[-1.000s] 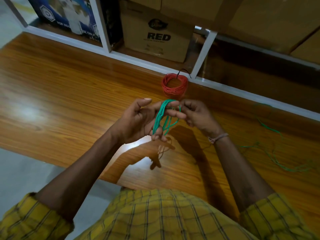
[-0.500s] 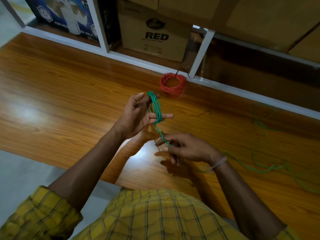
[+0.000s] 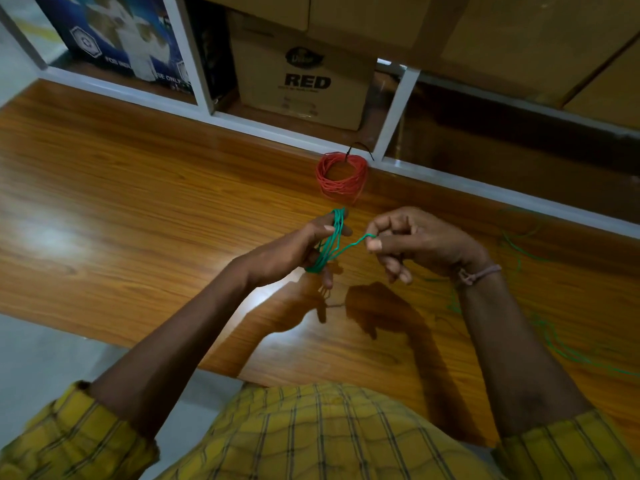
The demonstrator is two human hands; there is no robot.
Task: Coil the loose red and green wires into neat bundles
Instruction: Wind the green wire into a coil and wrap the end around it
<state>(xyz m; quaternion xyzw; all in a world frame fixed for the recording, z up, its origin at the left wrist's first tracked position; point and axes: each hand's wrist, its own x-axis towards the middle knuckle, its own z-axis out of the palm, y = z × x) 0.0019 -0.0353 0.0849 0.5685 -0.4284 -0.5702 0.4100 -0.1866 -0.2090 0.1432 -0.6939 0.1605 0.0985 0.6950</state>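
Observation:
My left hand (image 3: 301,249) is raised over the wooden table with several turns of green wire (image 3: 330,242) looped around its fingers. My right hand (image 3: 415,242) pinches the free strand of that wire between thumb and forefinger, just right of the loops. The strand runs taut from the loops to the pinch. The loose rest of the green wire (image 3: 554,337) trails over the table at the right. A coiled red wire bundle (image 3: 341,176), tied with a black tie, lies on the table near the far edge.
The wooden table (image 3: 138,209) ends at a white shelf frame (image 3: 394,109) at the back. Behind the frame stand a cardboard box marked RED (image 3: 301,81) and a blue box (image 3: 117,36). The table's near edge drops to a grey floor (image 3: 52,358).
My right hand has risen from low near the table to the level of the loops, drawing the green strand up beside my left hand. My left hand keeps the loops on its fingers.

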